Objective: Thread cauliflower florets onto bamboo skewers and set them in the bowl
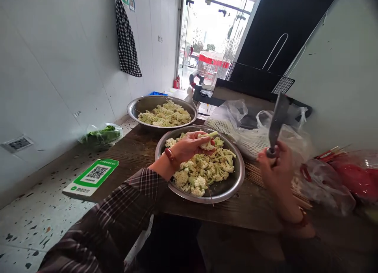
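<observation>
My left hand [191,147] is closed around a cauliflower floret [208,146], its pale green stem pointing right. It is held above a wide metal bowl [240,178] that contains many cut cauliflower florets [211,166]. To the right of the bowl, my right hand [276,165] grips the handle of a knife [278,117]. The broad blade stands upright, tilted slightly to the right, apart from the cauliflower. Part of the handle is hidden by my fingers.
Behind stands a second metal bowl [131,112] of cauliflower. Thin wooden skewers [256,174], plastic bags [251,137] and a red bag [354,178] lie on the right. A green QR-code sign [94,176] sits at the left edge of the wooden table [130,147]. Bagged greens [103,135] are beyond.
</observation>
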### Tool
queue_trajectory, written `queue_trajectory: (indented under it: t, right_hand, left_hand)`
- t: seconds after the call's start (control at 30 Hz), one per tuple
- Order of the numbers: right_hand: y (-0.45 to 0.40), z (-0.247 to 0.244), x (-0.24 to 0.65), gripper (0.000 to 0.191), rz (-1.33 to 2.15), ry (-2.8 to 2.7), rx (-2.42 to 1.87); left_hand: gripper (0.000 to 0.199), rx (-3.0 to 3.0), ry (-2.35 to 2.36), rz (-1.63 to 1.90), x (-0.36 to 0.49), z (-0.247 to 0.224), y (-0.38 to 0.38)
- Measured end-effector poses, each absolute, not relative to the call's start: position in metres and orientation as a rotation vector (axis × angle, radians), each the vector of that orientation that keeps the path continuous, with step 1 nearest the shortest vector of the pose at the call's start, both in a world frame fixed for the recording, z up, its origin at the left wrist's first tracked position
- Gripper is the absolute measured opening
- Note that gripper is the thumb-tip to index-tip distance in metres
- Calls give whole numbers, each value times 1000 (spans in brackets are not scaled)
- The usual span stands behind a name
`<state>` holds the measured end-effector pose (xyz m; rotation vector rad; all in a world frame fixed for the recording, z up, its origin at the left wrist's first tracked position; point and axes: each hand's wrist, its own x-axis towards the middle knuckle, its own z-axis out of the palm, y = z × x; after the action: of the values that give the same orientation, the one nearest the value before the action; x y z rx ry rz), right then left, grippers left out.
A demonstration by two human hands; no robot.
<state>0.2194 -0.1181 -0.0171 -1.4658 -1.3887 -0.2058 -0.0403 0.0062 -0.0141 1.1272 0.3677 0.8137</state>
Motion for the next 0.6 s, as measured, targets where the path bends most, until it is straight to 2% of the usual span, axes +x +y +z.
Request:
queue_trajectory:
  t: [0.07, 0.23, 0.4, 0.6]
  right_hand:
    - [-123, -13, 196, 52, -183, -1545, -1464]
    - [-119, -15, 165, 34, -381, -1797, -1360]
    - [-104, -23, 148, 35, -519, -1933, -1269]
    - [-94, -19, 138, 35, -592, -1924, -1280]
  left_hand:
    - [28, 1138, 366, 785, -40, -14, 6]
    - [34, 1139, 339, 775, -38, -16, 7]
    - [47, 1141, 314, 773, -37, -20, 7]
    - [47, 1203, 297, 754, -36, -21, 6]
